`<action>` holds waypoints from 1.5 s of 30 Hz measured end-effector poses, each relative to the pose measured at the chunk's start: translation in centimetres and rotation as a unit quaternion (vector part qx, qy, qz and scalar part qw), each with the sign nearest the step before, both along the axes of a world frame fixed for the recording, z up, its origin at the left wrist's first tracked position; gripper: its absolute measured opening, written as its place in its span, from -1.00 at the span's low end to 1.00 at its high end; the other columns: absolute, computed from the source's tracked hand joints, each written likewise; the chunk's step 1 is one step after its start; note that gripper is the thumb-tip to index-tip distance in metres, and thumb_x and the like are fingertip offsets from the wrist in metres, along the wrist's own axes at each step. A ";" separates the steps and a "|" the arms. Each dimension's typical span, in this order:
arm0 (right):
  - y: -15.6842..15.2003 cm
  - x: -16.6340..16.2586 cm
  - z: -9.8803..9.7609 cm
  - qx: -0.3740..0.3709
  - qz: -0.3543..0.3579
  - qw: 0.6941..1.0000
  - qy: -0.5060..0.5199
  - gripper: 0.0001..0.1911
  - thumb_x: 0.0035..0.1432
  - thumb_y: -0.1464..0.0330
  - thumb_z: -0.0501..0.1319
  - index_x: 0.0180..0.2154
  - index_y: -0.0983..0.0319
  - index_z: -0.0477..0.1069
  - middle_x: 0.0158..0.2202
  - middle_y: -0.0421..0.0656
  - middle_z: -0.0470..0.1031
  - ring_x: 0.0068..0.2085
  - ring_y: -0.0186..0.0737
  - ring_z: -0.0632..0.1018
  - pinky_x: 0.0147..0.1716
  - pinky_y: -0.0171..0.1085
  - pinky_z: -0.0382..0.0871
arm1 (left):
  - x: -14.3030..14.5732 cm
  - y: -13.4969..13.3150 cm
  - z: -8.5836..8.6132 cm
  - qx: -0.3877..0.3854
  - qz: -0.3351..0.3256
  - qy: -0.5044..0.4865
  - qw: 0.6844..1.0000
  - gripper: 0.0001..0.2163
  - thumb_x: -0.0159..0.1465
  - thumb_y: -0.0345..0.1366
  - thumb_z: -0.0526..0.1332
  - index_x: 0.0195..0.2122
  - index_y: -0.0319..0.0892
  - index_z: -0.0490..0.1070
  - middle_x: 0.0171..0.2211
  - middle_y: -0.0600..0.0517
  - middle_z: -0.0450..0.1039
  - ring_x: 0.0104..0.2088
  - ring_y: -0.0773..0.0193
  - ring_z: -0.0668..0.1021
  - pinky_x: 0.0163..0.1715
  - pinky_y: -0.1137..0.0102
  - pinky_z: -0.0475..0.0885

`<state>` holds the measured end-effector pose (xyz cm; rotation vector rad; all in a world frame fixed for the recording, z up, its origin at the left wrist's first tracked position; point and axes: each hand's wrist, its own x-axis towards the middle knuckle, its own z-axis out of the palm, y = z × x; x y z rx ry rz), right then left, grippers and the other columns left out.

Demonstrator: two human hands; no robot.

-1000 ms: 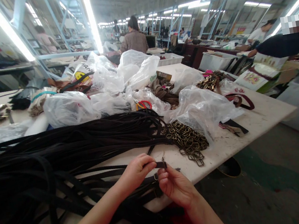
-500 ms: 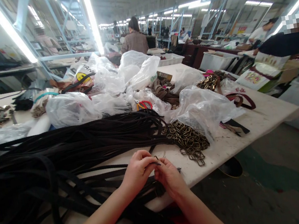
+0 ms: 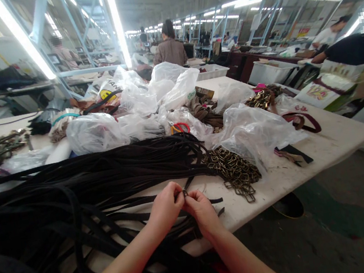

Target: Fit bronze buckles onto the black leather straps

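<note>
Left hand: fingers narrow, tips pinched at a small dark buckle; cannot tell whether a strap runs inside the grip.
Right hand: fingers narrow, tips closed on the same buckle, meeting the left.
Buckle: between both sets of fingertips, above the table; mostly covered.
Straps: black, heaped across left and centre, some passing below the hands.
Buckle pile: brassy, just beyond the right hand.
Scissors: red-orange handles, among bags.
Co-worker: back turned, past the table.
</note>
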<state>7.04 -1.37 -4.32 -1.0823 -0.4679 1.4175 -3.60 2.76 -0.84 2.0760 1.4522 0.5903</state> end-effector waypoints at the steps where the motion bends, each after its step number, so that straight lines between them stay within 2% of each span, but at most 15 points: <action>1: -0.1 0.0 -0.1 0.005 0.002 1.000 -0.030 -0.79 -0.10 0.33 0.26 -0.44 0.25 0.25 -0.51 -0.28 0.34 -0.45 -0.37 0.40 -0.40 -0.36 0.29 | 0.0 0.0 0.1 0.011 -0.011 0.007 1.000 -0.95 0.13 -0.37 0.07 -0.39 -0.16 0.30 -0.48 0.11 0.35 -0.44 0.33 0.40 -0.41 0.44 0.27; 4: -0.7 0.4 -0.4 0.027 0.021 0.993 -0.114 -0.80 -0.05 0.30 0.25 -0.41 0.24 0.27 -0.49 -0.28 0.36 -0.43 -0.35 0.40 -0.39 -0.37 0.28 | -0.2 -0.1 0.4 0.033 -0.058 -0.009 0.998 -0.95 0.14 -0.36 0.10 -0.44 -0.17 0.32 -0.42 0.07 0.33 -0.37 0.31 0.40 -0.36 0.43 0.29; 6: -0.9 0.8 -0.6 0.043 0.043 0.988 -0.139 -0.80 0.02 0.24 0.19 -0.39 0.24 0.28 -0.48 -0.26 0.36 -0.41 -0.33 0.40 -0.39 -0.35 0.28 | -0.4 -0.1 0.5 0.037 -0.083 -0.035 0.995 -0.95 0.13 -0.34 0.14 -0.37 -0.17 0.34 -0.36 0.06 0.32 -0.33 0.31 0.40 -0.33 0.43 0.31; 9: -1.0 1.4 -0.6 0.051 0.043 0.988 -0.142 -0.76 0.06 0.18 0.14 -0.36 0.24 0.29 -0.46 -0.25 0.35 -0.42 -0.32 0.40 -0.40 -0.34 0.29 | -0.6 0.0 0.2 0.038 -0.093 -0.038 0.994 -0.79 0.07 -0.35 0.22 -0.24 -0.16 0.31 -0.31 0.06 0.30 -0.34 0.32 0.41 -0.35 0.44 0.34; 15: -1.0 2.4 -0.4 0.051 0.003 0.987 -0.151 -0.72 -0.03 0.25 0.23 -0.29 0.23 0.26 -0.46 -0.27 0.32 -0.45 -0.35 0.38 -0.46 -0.37 0.27 | 0.1 -0.2 -1.0 0.085 -0.158 0.020 0.984 -0.78 0.09 -0.35 0.21 -0.21 -0.16 0.32 -0.20 0.01 0.32 -0.26 0.27 0.43 -0.25 0.40 0.35; 19: -1.6 2.8 -0.6 0.045 -0.008 0.970 -0.238 -0.80 -0.01 0.31 0.18 -0.30 0.22 0.26 -0.49 -0.27 0.31 -0.45 -0.33 0.37 -0.44 -0.35 0.27 | 0.9 -1.1 -0.3 0.137 -0.200 0.114 0.963 -0.85 0.14 -0.34 0.15 -0.25 -0.19 0.34 -0.28 -0.03 0.37 -0.24 0.18 0.42 -0.22 0.31 0.32; 22: -2.0 3.7 -0.8 0.037 -0.061 0.927 -0.369 -0.85 0.00 0.36 0.13 -0.31 0.22 0.28 -0.48 -0.24 0.34 -0.43 -0.28 0.39 -0.39 -0.30 0.28 | 1.3 -1.5 0.4 0.169 -0.196 0.171 0.951 -0.89 0.13 -0.32 0.14 -0.32 -0.20 0.37 -0.35 -0.05 0.39 -0.25 0.11 0.40 -0.21 0.23 0.27; 24: -2.1 4.8 -0.9 0.040 -0.065 0.900 -0.430 -0.87 0.00 0.38 0.10 -0.32 0.22 0.29 -0.45 -0.21 0.37 -0.41 -0.24 0.41 -0.36 -0.27 0.29 | 1.3 -1.2 0.4 0.162 -0.205 0.167 0.951 -0.88 0.10 -0.30 0.16 -0.33 -0.18 0.37 -0.36 -0.04 0.39 -0.23 0.10 0.40 -0.18 0.23 0.25; 27: -1.9 6.9 -1.0 0.063 -0.011 0.852 -0.520 -0.85 0.03 0.39 0.05 -0.31 0.24 0.33 -0.37 -0.14 0.42 -0.32 -0.19 0.43 -0.28 -0.23 0.29 | 0.9 0.2 -0.6 0.102 -0.214 0.128 0.963 -0.76 0.07 -0.22 0.20 -0.24 -0.16 0.34 -0.25 -0.03 0.39 -0.17 0.14 0.40 -0.14 0.29 0.26; 31: -0.8 8.5 -0.8 0.109 0.009 0.749 -0.654 -0.73 0.13 0.34 0.01 -0.18 0.26 0.38 -0.19 -0.04 0.40 -0.15 -0.14 0.40 -0.14 -0.21 0.21 | 0.2 2.6 -2.6 0.010 -0.123 0.159 0.980 -0.71 0.21 -0.12 0.01 -0.16 -0.19 0.31 -0.19 -0.08 0.40 -0.18 0.16 0.45 -0.21 0.34 0.30; 33: -0.3 8.4 -0.7 0.124 0.063 0.725 -0.675 -0.73 0.16 0.32 0.01 -0.20 0.23 0.41 -0.22 -0.07 0.43 -0.19 -0.18 0.42 -0.18 -0.26 0.22 | -0.1 3.2 -3.1 -0.010 -0.106 0.195 0.975 -0.74 0.23 -0.17 -0.03 -0.22 -0.20 0.34 -0.27 -0.09 0.44 -0.23 0.14 0.48 -0.26 0.34 0.31; 36: 0.2 7.8 -0.7 0.123 0.147 0.697 -0.691 -0.76 0.15 0.32 0.04 -0.38 0.19 0.47 -0.38 -0.14 0.46 -0.29 -0.21 0.44 -0.27 -0.29 0.20 | -0.2 3.3 -3.1 -0.022 -0.144 0.220 0.964 -0.81 0.16 -0.23 0.07 -0.27 -0.16 0.38 -0.39 -0.06 0.49 -0.33 0.12 0.52 -0.36 0.36 0.33; 38: 0.4 7.6 -0.8 0.111 0.153 0.700 -0.688 -0.77 0.14 0.33 0.05 -0.41 0.20 0.46 -0.40 -0.15 0.47 -0.30 -0.22 0.44 -0.27 -0.30 0.20 | 0.1 3.2 -2.9 -0.019 -0.173 0.225 0.959 -0.81 0.14 -0.23 0.10 -0.25 -0.12 0.39 -0.37 -0.04 0.49 -0.32 0.11 0.52 -0.36 0.36 0.34; 41: 0.6 7.7 -1.0 0.101 0.133 0.737 -0.654 -0.78 0.13 0.35 0.05 -0.30 0.22 0.46 -0.32 -0.12 0.50 -0.25 -0.20 0.46 -0.24 -0.30 0.21 | 1.7 3.5 -3.0 0.001 -0.183 0.233 0.955 -0.77 0.14 -0.20 0.11 -0.21 -0.15 0.37 -0.29 -0.08 0.47 -0.26 0.09 0.51 -0.32 0.34 0.35; 45: 1.0 8.5 -1.5 0.097 0.114 0.764 -0.627 -0.76 0.12 0.37 0.06 -0.21 0.23 0.43 -0.23 -0.07 0.50 -0.19 -0.15 0.47 -0.21 -0.28 0.23 | 4.4 3.9 -2.8 0.032 -0.175 0.252 0.951 -0.80 0.17 -0.41 0.04 -0.21 -0.26 0.35 -0.30 -0.15 0.42 -0.30 0.14 0.50 -0.30 0.35 0.36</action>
